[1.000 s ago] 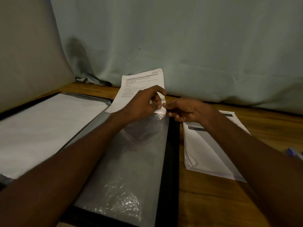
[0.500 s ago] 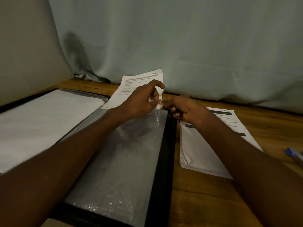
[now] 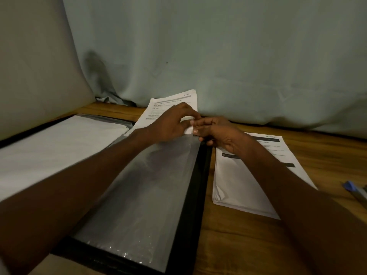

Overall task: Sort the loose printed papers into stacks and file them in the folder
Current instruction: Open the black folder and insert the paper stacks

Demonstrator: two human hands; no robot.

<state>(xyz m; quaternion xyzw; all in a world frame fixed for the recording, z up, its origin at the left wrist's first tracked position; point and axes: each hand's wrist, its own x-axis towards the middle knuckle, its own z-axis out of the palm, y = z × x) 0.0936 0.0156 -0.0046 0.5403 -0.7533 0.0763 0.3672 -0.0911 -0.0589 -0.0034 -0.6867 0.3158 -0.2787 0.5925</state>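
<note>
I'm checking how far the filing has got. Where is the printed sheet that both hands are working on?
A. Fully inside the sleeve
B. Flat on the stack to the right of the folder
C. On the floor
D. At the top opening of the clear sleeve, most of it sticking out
D: the left hand and right hand pinch the printed sheet at the mouth of the clear sleeve, its printed part beyond the opening.

both forearms are bare up to the frame's edge, with no sleeve on either. the left hand (image 3: 170,124) and the right hand (image 3: 220,133) are bare too, with short fingernails.
</note>
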